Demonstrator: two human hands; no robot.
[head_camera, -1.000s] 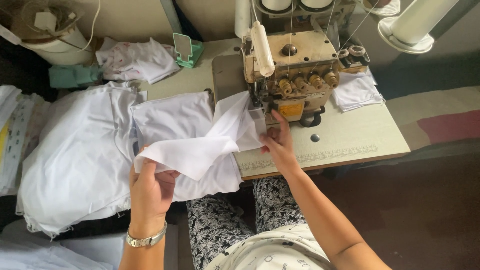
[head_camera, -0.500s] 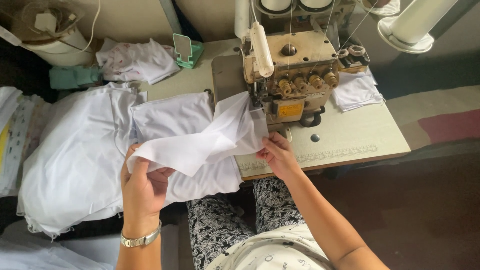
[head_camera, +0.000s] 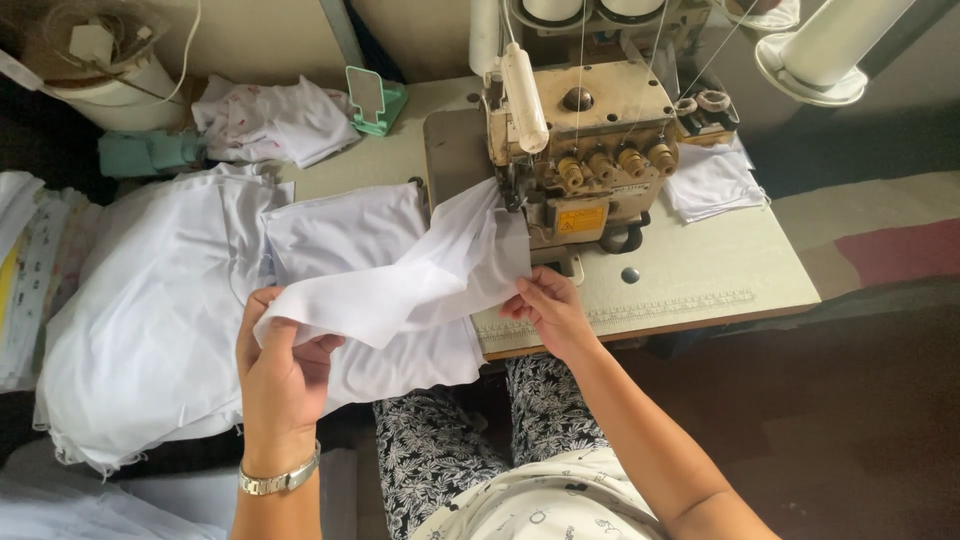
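We are looking down at a beige overlock sewing machine (head_camera: 585, 150) sitting on the tabletop (head_camera: 700, 270). Our left hand (head_camera: 280, 375) is gripping the near end of a white fabric strip (head_camera: 420, 285), while our right hand (head_camera: 545, 310) is pinching its far edge just beside the machine's front. A large heap of white cloth (head_camera: 150, 310) is lying to the left, and a small folded white piece (head_camera: 712, 180) is resting right of the machine.

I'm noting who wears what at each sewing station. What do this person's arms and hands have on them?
Both forearms are bare, no sleeves or gloves in view. The left hand has a silver metal-link wristwatch on its wrist. The right hand wears nothing that shows: no ring, band or watch.
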